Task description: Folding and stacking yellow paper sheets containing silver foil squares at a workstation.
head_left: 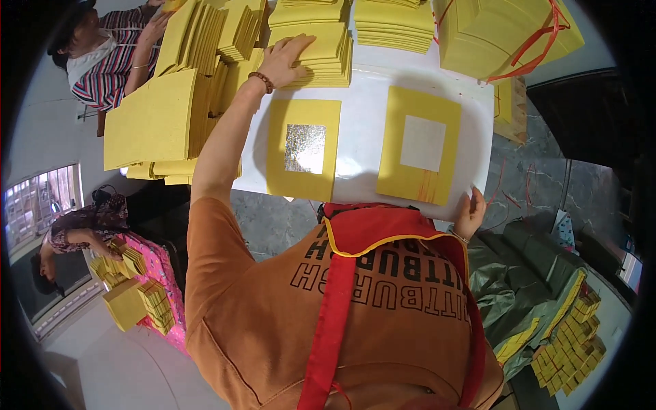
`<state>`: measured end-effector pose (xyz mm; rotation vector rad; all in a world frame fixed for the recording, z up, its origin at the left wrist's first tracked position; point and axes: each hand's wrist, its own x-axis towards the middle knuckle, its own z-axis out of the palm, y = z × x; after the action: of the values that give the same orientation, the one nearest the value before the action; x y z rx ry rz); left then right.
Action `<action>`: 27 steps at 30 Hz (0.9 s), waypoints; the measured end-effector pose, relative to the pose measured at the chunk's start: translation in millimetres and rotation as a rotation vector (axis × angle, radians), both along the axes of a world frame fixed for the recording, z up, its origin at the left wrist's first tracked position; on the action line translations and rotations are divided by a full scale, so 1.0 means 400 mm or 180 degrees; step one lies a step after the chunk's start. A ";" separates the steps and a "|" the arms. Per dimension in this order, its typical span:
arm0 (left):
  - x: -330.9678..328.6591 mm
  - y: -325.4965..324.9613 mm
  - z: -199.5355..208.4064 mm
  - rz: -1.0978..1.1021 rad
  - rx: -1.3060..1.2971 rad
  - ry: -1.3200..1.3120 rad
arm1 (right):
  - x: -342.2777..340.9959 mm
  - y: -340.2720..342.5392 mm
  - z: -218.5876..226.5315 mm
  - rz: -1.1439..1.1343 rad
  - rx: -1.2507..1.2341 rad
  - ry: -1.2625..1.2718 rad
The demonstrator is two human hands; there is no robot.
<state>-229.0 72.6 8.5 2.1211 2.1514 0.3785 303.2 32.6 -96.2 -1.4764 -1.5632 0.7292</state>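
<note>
My left hand (283, 63) lies with spread fingers on top of a stack of folded yellow paper (328, 58) at the far side of the white table (355, 164). In front of me rests a yellow sheet (277, 143) with a shiny silver foil rectangle in its middle. To its right is another yellow sheet (389, 143), its pale rectangle above some orange-red marks. By the table's near right edge, my right hand (470, 215) has its fingers apart and holds nothing that I can see.
More yellow stacks (154, 119) crowd the table's left side. A large yellow bundle with red ties (485, 37) stands far right. Two people work on the left, one beside a pink-covered table (171, 294) bearing yellow bundles. Dark green sacking (506, 280) lies at right.
</note>
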 end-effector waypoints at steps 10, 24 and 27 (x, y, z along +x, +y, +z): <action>-0.008 -0.010 0.009 -0.0647 0.0432 0.0620 | -0.005 0.018 -0.012 -0.0191 -0.0485 0.0130; 0.006 -0.016 0.010 -0.1056 0.0776 0.1318 | -0.031 0.013 0.014 -0.0318 -0.0092 -0.0592; 0.004 -0.018 0.006 -0.1084 0.0985 0.1535 | -0.043 0.011 0.036 -0.0260 0.0168 -0.0941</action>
<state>-227.4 65.5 10.7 2.9526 1.9747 0.1879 285.8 37.1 -81.9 -1.6548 -1.7139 0.4328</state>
